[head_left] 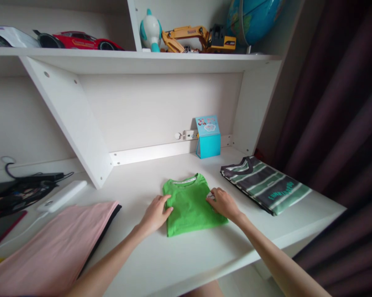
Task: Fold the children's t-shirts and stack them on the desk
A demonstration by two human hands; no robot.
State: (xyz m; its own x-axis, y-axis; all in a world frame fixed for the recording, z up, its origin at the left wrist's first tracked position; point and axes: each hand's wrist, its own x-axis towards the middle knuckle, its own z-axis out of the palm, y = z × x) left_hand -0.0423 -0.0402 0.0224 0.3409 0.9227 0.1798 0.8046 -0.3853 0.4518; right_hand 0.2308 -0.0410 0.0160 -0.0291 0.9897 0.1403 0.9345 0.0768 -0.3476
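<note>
Bare forearms (119, 254), left hand (154, 215) half open, right hand (225, 204) curled (grip unclear), both touching folded green shirt (188, 210).

A white shelved desk (139, 181) stands beside dark curtains (334, 123)

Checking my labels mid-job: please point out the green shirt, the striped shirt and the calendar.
Green shirt (188, 208), head view: middle of its upper face.
Striped shirt (265, 183), head view: middle of its upper face.
Calendar (209, 143), head view: plain blue part below the binding.
</note>
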